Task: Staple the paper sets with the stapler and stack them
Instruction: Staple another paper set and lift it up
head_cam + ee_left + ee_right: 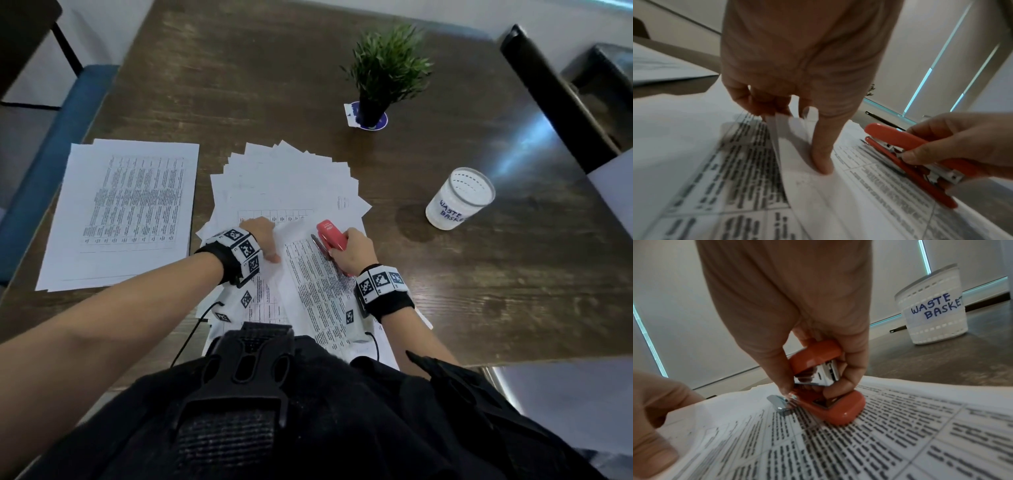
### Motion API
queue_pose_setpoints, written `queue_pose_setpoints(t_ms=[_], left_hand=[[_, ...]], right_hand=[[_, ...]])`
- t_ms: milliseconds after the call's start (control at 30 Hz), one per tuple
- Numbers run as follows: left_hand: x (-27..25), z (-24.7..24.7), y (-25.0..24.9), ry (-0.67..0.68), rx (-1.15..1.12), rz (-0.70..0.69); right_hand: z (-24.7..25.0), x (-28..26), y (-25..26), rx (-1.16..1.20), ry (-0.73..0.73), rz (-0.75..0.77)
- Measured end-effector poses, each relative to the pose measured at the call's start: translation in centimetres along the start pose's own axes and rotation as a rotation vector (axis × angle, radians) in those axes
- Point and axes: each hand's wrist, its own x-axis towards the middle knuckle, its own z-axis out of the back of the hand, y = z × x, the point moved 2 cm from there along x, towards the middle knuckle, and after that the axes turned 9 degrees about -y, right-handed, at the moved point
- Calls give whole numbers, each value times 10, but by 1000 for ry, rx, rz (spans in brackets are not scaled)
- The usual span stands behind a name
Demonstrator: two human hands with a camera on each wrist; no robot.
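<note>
My right hand (352,251) grips a red stapler (330,236) that rests on a printed paper set (318,294) near me; the stapler (828,402) sits with its base on the sheet and my fingers curl round its top and body. My left hand (262,241) pinches the upper edge of some sheets (781,129) between fingers and thumb, the thumb (822,155) pressed down on the paper just left of the stapler (910,155). A fanned pile of loose sheets (291,181) lies beyond both hands. A flat stack of printed sheets (123,212) lies at the left.
A white cup marked WASTE BASKET (459,198) stands to the right on the dark wooden table (239,78). A small potted plant (380,75) stands at the back. A dark chair (561,96) is at the far right, a blue seat (51,147) at the left.
</note>
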Motion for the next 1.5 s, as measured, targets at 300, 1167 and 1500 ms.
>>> queue_pose_setpoints(t_ms=[300,1167,1500], left_hand=[[9,-8,-51,-291,-432,-187],[6,-36,-31,-152,81,-553],[13,-41,-23,-187,120,-636]], right_hand=[[11,8,5,33,-96,-101],[-30,27,30,-276,-20,34],[-29,40,32,-346,-20,128]])
